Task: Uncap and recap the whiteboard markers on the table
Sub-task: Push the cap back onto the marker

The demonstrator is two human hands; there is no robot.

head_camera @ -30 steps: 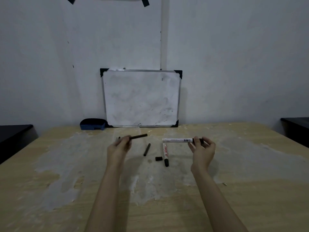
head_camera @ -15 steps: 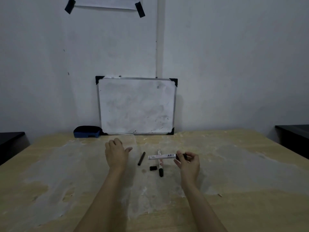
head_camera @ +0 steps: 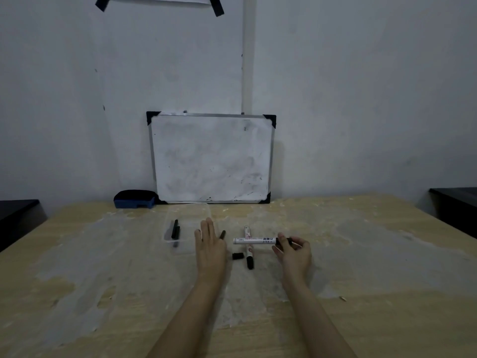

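My right hand grips a white whiteboard marker by its black end and holds it level above the table, pointing left. My left hand is flat and open with nothing in it, fingers stretched forward. A thin black marker lies just right of its fingers. A second white marker with a black cap lies on the table below the held one, and a loose black cap sits beside it. Another black marker lies inside a clear plastic tray.
A small whiteboard leans against the wall at the back of the wooden table. A blue eraser sits to its left. Dark furniture stands at both sides, beyond the table's edges.
My left hand let go of the thin black marker, which now lies in the clear tray, and it has opened flat. My right hand lowered its white marker slightly. The camera tilted down.
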